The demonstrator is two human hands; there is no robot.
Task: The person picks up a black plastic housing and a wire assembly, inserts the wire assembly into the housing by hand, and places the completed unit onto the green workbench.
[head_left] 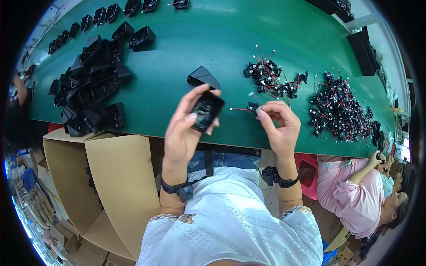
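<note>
My left hand [183, 122] is closed around a black plastic housing [207, 111], its open, hollow side tipped up towards me. Between thumb and fingertips, my right hand [280, 122] pinches a small black part with a red wire [252, 107]; the wire sticks out to the left and ends in a white plug. The two held pieces are apart. Just beyond my left hand, another black housing [204, 76] lies on the green table [186, 40]. A small cluster of wired black parts [270, 75] lies beyond my right hand.
Many black housings [91, 80] are heaped at the left, with a row of them [100, 15] along the far side. A large pile of wired parts [341, 108] covers the right. An open cardboard box [117, 186] stands at the near left edge. A person in pink [355, 195] sits at right.
</note>
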